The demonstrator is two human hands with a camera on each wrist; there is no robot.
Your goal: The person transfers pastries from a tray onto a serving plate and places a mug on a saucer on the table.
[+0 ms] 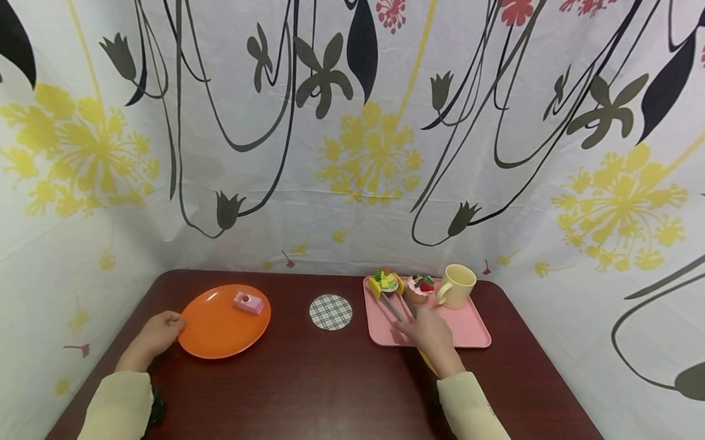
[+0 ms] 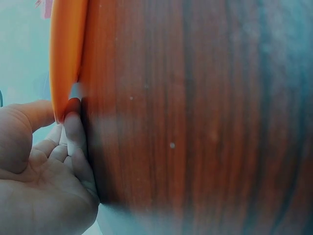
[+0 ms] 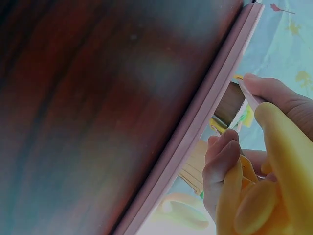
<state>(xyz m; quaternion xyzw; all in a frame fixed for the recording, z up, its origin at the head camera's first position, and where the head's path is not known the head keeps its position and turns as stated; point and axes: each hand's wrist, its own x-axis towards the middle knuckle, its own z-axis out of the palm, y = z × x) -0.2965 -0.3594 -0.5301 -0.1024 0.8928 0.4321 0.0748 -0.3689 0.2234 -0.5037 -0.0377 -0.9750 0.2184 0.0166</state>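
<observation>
At the left rim of an orange plate [image 1: 220, 332], my left hand [image 1: 162, 331] pinches the edge, thumb above and fingers underneath, as the left wrist view shows. A small pink toy cake slice [image 1: 248, 302] lies on that plate. My right hand [image 1: 431, 331] grips a pair of tongs [image 1: 393, 307] with yellow handles [image 3: 293, 166] and yellow tips. Between the tips is a small toy tart [image 1: 386, 281] topped with green and yellow pieces, over the far left corner of a pink tray [image 1: 465, 331]. Beside it on the tray is a toy cupcake [image 1: 418, 291] with pink cream and a strawberry.
A pale yellow mug [image 1: 459, 288] stands on the tray, right of the cupcake. Between plate and tray lies a round checked coaster [image 1: 330, 312]. The dark wooden table [image 1: 300, 393] ends at a patterned curtain [image 1: 352, 239] behind.
</observation>
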